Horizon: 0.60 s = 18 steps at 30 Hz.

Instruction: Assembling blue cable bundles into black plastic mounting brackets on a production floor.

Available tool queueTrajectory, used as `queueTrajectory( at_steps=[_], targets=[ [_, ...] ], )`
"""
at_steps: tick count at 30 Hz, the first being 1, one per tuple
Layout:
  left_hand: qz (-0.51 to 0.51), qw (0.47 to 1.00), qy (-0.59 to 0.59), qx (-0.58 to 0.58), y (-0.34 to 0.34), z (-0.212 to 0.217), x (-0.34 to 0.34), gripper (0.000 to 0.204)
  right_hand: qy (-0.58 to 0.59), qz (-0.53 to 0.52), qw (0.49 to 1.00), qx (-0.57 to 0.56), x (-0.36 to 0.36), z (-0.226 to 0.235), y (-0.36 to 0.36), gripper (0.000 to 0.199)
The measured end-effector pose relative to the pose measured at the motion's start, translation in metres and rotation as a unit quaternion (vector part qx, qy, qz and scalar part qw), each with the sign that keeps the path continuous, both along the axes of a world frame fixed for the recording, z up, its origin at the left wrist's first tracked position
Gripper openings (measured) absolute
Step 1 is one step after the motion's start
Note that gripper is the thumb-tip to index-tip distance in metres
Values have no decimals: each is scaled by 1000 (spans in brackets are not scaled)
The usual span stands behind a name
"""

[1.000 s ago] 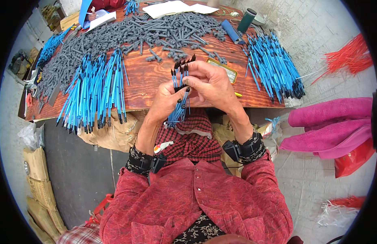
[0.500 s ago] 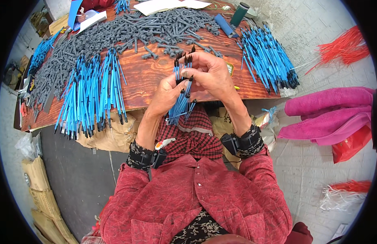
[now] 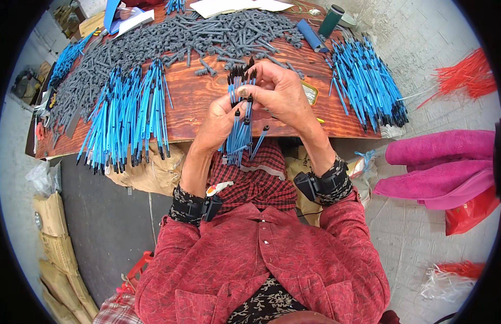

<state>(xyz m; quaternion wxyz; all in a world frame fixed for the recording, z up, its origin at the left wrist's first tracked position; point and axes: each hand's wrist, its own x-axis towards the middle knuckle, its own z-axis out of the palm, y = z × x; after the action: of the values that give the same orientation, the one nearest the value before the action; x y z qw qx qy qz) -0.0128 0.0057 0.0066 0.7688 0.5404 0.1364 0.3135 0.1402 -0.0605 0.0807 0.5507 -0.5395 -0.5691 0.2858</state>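
Note:
In front of my lap, at the table's near edge, I hold a bundle of thin blue rods with black tips (image 3: 237, 141). My left hand (image 3: 214, 125) is closed around the bundle from the left, its thumb pressed against it. My right hand (image 3: 284, 98) grips the upper part from the right, thumb in front and fingers curled behind. Black tips stick up above my fingers. The blue lower ends hang down over a checked cloth (image 3: 272, 183), and one rod slants out to the right. The fingers hide the bundle's middle.
A heap of grey ribbed plastic plugs (image 3: 175, 40) covers the far side of the wooden table (image 3: 191, 102). Blue rod piles lie left (image 3: 123, 119) and right (image 3: 366, 83). A green flask (image 3: 331, 21) stands far right. Pink towels (image 3: 439, 162) hang at right.
My view has shifted slightly, so the table sits farther right. Both hands keep hold of the bundle; more black tips show above the fingers, and one rod slants out more.

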Motion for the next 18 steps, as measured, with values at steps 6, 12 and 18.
queueTrajectory(
  at_steps=[6, 12, 18],
  targets=[
    [31, 999, 11, -14, -9, 5, 8, 19, 35, 7, 999, 9, 5, -3, -6, 15],
    [35, 997, 46, 43, -4, -6, 14, 25, 48, -6, 998, 32, 10, -1, -15, 23],
    [28, 997, 45, 49, -15, 5, 18, 19, -64, 34, 994, 87, 19, -1, -20, 27]
  ],
)
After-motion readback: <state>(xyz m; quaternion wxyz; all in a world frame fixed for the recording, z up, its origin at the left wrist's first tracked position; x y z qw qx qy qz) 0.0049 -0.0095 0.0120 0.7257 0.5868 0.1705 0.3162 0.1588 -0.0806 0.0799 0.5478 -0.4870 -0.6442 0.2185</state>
